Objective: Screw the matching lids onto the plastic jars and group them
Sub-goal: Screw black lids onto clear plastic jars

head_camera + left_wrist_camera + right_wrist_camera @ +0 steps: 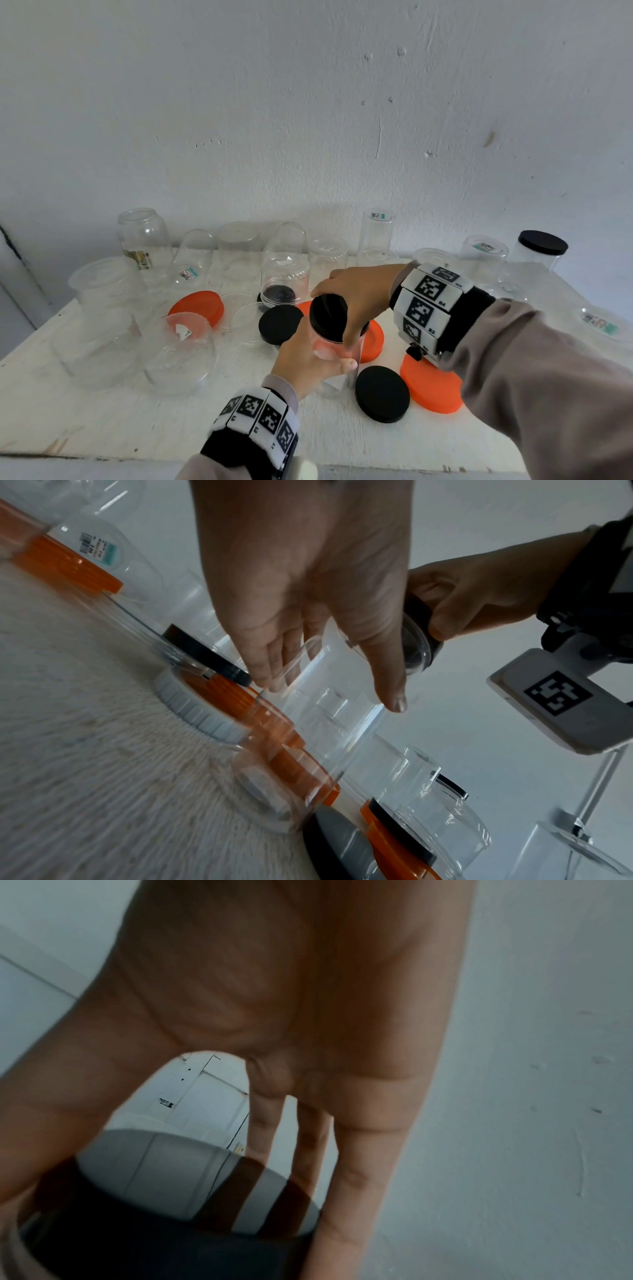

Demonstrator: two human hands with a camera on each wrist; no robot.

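Spanning the whole view, the table (102, 418) carries a scatter of clear lidless jars along the wall, one capped jar (539, 251) at the far right corner, and loose orange and black lids in the middle. Near the front edge, lifted just off the tabletop, is the jar (334, 342) in hand, a clear cylinder whose long axis stands close to upright, tipped slightly.

The left hand (305, 356) wraps the jar's lower body from the near left side, thumb (387, 669) laid down one wall and fingers (270, 656) round the other, so it grips the jar firmly. The right hand (356, 294) comes in from the right and above, wrist bent down, its fingers (359, 1164) and thumb curled over the rim of the black lid (329, 317), pinching it from the top.

The lid sits directly on the jar's mouth, in line with the jar's axis and just above the left hand's hold; the turning therefore runs about that near-vertical axis, with the right hand twisting and the left holding against it. Whether the thread is already caught I cannot tell. The step looks like tightening, and a tilted lid could cross-thread.

Two spare black lids (382, 394) and several orange lids (431, 390) lie just beside the jar.
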